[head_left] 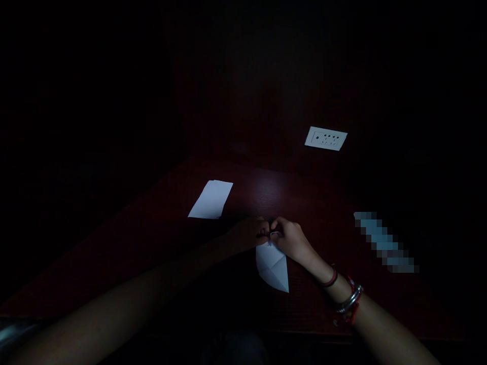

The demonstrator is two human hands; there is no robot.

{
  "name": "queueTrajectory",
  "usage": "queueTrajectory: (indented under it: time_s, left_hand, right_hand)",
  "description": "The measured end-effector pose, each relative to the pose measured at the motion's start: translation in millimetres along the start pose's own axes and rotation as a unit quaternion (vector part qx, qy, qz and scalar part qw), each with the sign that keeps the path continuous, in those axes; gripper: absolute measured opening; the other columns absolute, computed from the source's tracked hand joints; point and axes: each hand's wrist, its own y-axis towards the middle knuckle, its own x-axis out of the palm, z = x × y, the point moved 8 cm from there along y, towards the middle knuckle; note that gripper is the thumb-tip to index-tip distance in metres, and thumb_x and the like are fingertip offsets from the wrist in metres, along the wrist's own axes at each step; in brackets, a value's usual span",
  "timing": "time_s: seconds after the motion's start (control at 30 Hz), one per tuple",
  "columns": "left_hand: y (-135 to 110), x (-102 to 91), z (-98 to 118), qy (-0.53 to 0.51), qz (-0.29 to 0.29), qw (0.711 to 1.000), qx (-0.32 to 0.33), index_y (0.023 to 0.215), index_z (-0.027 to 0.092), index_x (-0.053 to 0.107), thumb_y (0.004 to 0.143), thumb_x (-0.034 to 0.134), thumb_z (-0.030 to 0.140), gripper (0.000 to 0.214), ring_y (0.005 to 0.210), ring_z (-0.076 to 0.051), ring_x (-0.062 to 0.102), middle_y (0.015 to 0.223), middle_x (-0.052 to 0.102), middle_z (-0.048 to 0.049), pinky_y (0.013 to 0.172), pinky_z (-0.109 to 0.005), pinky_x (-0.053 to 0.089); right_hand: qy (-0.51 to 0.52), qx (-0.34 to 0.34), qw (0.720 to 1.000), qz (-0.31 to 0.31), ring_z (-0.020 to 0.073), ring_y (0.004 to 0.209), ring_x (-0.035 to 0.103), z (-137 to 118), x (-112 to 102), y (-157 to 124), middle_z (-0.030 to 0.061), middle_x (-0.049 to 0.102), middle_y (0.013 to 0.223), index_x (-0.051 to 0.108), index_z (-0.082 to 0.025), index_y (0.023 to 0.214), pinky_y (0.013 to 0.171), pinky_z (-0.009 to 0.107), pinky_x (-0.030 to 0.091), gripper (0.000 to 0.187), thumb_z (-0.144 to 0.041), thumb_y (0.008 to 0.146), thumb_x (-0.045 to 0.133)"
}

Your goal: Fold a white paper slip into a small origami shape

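A small folded white paper [273, 266] with creases lies on the dark reddish table [152, 238] in front of me. My left hand [247, 234] and my right hand [291, 239] meet at its far tip, fingers closed and pinching the paper's top edge. My right wrist carries several bangles and a red thread. The room is very dark, so the fingertips show only in part.
A second white sheet [211, 199], folded, lies farther back to the left. A white wall socket plate [326, 138] sits on the dark wall at the back right. A blurred pale strip [385, 242] lies at the right of the table.
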Motion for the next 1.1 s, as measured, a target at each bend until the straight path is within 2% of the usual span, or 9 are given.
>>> queueTrajectory:
  time_s: [0.3, 0.57, 0.7, 0.83, 0.97, 1.1]
  left_hand:
    - [0, 1.5, -2, -0.003, -0.001, 1.0, -0.011, 0.071, 0.016, 0.048, 0.067, 0.048, 0.023, 0.008, 0.066, -0.011, 0.045, 0.072, 0.048, 0.0014, 0.058, -0.021, 0.033]
    - [-1, -4.7, 0, -0.004, -0.015, 1.0, -0.024, 0.074, 0.017, 0.049, 0.068, 0.047, 0.025, 0.011, 0.066, -0.012, 0.045, 0.072, 0.047, 0.0003, 0.059, -0.022, 0.034]
    - [-1, -2.7, 1, -0.004, -0.004, 1.0, -0.013, 0.072, 0.016, 0.048, 0.068, 0.047, 0.025, 0.01, 0.064, -0.011, 0.044, 0.07, 0.047, 0.0008, 0.057, -0.022, 0.033]
    - [-1, 0.6, 0, -0.001, 0.015, 1.0, -0.005, 0.071, 0.016, 0.047, 0.068, 0.048, 0.025, 0.009, 0.062, -0.01, 0.043, 0.069, 0.046, 0.0014, 0.055, -0.021, 0.031]
    - [-1, 0.8, 2, 0.012, 0.023, 1.0, 0.004, 0.069, 0.016, 0.046, 0.068, 0.048, 0.022, 0.007, 0.064, -0.01, 0.043, 0.069, 0.046, 0.0013, 0.056, -0.02, 0.032]
    - [0, -0.8, 3, 0.015, 0.026, 1.0, 0.001, 0.067, 0.016, 0.045, 0.068, 0.047, 0.021, 0.005, 0.064, -0.01, 0.044, 0.069, 0.047, 0.0011, 0.056, -0.02, 0.032]
  right_hand:
    - [-0.006, -0.01, 1.0, 0.006, 0.008, 0.052, 0.045, -5, -2, 0, -0.0014, 0.053, 0.062, 0.05, -0.017, 0.078, 0.048, 0.018, 0.03, 0.02, -0.011, 0.06, 0.046]
    - [0.021, -0.058, 0.998, 0.011, 0.0089, 0.061, 0.05, -17, -9, -6, -0.0002, 0.055, 0.068, 0.049, -0.017, 0.085, 0.058, 0.018, 0.035, 0.027, -0.006, 0.061, 0.045]
    - [0.038, -0.039, 0.998, 0.031, 0.0085, 0.059, 0.05, -10, -8, -5, -0.001, 0.055, 0.067, 0.049, -0.017, 0.085, 0.057, 0.019, 0.035, 0.025, -0.008, 0.062, 0.045]
    - [0.042, -0.012, 0.999, 0.017, 0.008, 0.055, 0.049, 0, -3, 1, -0.0011, 0.055, 0.065, 0.049, -0.016, 0.083, 0.052, 0.017, 0.035, 0.024, -0.009, 0.061, 0.046]
    - [0.003, -0.018, 1.0, -0.014, 0.0091, 0.056, 0.051, -4, 0, 3, 0.0002, 0.057, 0.066, 0.049, -0.017, 0.084, 0.051, 0.017, 0.034, 0.025, -0.01, 0.06, 0.048]
    - [-0.066, -0.023, 0.997, -0.019, 0.0122, 0.065, 0.054, -9, -4, 1, 0.0051, 0.059, 0.073, 0.05, -0.016, 0.086, 0.056, 0.019, 0.035, 0.023, -0.012, 0.064, 0.047]
